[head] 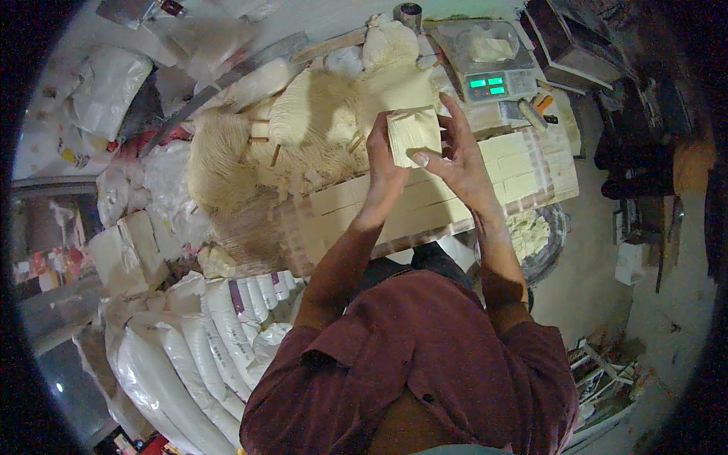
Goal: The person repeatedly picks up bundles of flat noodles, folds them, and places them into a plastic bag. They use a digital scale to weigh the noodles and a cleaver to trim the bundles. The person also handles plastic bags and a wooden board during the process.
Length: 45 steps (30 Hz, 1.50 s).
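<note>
A squarish stack of thin, pale yellow dough sheets (415, 133) is held up over the work table. My left hand (382, 145) grips its left side. On the right, my right hand (459, 153) has its thumb against the stack's lower front corner, with one finger raised away from it. Beneath my hands, rows of pale dough blocks or stacks (409, 210) lie side by side along the board. Behind the stack sit heaps of fresh noodles (318, 108), some with thin wooden sticks among them.
A digital scale (500, 85) with lit displays carries a bagged pale item (492, 48). Beside it lies a scraper (532, 114). A round tub (560, 227) of dough pieces stands below the table's right end. Full white sacks (165, 364) crowd the left; a metal can (408, 16) stands behind.
</note>
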Each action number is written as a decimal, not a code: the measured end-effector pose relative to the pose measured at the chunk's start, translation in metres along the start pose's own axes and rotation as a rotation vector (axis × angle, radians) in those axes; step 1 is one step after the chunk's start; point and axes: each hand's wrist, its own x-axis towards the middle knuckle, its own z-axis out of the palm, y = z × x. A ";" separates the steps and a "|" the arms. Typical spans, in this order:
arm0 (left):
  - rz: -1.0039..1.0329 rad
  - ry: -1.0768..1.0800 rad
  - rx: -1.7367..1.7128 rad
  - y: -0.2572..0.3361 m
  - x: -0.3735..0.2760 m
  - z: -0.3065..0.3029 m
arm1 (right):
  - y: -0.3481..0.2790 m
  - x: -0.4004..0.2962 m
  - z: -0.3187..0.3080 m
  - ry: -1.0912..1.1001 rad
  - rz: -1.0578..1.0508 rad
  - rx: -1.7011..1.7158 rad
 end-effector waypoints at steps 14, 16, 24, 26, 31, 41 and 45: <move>0.025 -0.010 0.042 -0.028 0.017 0.075 | -0.007 0.021 -0.091 0.128 -0.147 -0.069; -0.105 0.024 -0.108 -0.021 0.011 0.074 | -0.028 0.022 -0.091 0.112 -0.361 -0.332; -0.182 -0.170 -0.447 -0.043 0.014 0.027 | -0.040 0.021 -0.051 0.007 -0.583 -0.737; -0.239 -0.178 -0.471 -0.045 0.016 0.018 | -0.033 0.021 -0.039 0.013 -0.573 -0.626; -0.396 -0.226 -0.675 -0.022 0.018 0.020 | -0.018 0.025 -0.022 -0.011 -0.363 -0.300; 0.118 -0.265 0.407 0.011 0.022 -0.062 | -0.035 0.081 -0.037 -0.111 -0.428 -0.566; 0.373 -0.471 1.106 0.067 0.045 -0.069 | -0.027 0.090 -0.005 -0.520 -0.290 -0.454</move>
